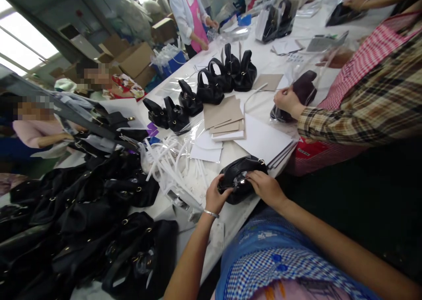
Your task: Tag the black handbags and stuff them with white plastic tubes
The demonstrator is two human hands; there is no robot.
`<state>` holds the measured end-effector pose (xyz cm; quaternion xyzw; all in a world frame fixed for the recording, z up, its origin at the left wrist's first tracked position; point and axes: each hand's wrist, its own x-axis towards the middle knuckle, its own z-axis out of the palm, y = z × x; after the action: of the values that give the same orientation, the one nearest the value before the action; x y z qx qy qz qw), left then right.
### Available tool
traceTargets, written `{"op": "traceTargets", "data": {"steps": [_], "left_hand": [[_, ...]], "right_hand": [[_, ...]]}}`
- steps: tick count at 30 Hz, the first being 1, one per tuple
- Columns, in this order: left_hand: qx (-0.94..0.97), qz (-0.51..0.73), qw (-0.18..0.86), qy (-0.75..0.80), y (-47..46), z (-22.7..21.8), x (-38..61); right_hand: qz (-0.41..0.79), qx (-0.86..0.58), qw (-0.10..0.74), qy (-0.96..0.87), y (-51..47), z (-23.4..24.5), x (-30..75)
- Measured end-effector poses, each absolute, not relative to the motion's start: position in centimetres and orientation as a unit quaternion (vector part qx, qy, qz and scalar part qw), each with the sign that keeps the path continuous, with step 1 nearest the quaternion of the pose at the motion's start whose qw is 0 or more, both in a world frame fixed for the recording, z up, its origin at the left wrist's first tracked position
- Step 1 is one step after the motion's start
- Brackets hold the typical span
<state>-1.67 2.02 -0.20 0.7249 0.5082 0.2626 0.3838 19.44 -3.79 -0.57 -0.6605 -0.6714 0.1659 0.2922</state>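
Observation:
A small black handbag (239,177) lies at the near edge of the white table (263,67). My left hand (216,196), with a silver bracelet on the wrist, grips the bag's left end, fingers curled round it. My right hand (265,186) rests on the bag's top right side, fingers pressed onto it near a shiny fitting. Just left of the bag lies a bundle of white strips in clear plastic (171,164). Behind the bag lie white sheets (260,139) and brown card pieces (224,113).
A heap of black handbags (82,212) fills the left side. Several upright black bags (211,87) stand in a row mid-table. A person in a plaid sleeve (362,111) handles a dark bag at right. Other people stand at the far end and sit at left, near cardboard boxes (135,58).

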Motion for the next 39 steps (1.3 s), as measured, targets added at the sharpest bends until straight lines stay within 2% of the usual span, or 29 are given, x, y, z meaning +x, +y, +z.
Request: {"op": "traceTargets", "data": {"steps": [4,11,17,20,24,32,36,39], "left_hand": [[0.745,0.208,0.383,0.504,3.6,-0.7,-0.9],[0.773,0.168,0.308,0.528,3.7,-0.5,1.2],[0.773,0.164,0.322,0.521,3.4,-1.1,1.4],[0.772,0.161,0.33,0.52,3.6,-1.2,1.4],[0.784,0.162,0.314,0.511,4.0,-1.0,1.5],[0.814,0.112,0.347,0.451,3.8,1.1,1.0],[0.78,0.147,0.275,0.542,2.9,0.2,1.2],[0.781,0.141,0.274,0.543,3.0,-0.4,1.3]], "right_hand": [[0.141,-0.641,0.29,-0.696,-3.2,-1.1,19.5],[0.15,-0.653,0.276,-0.689,-2.8,-1.8,19.4],[0.15,-0.657,0.385,-0.63,-5.8,-1.7,19.2],[0.13,-0.675,0.402,-0.605,-7.4,-1.3,19.0],[0.157,-0.646,0.352,-0.658,-7.0,-1.4,18.6],[0.14,-0.673,0.177,-0.704,-4.9,-2.0,17.0],[0.156,-0.686,0.187,-0.686,-4.3,-2.0,16.9],[0.189,-0.693,0.245,-0.651,-4.8,-2.5,17.5]]}}
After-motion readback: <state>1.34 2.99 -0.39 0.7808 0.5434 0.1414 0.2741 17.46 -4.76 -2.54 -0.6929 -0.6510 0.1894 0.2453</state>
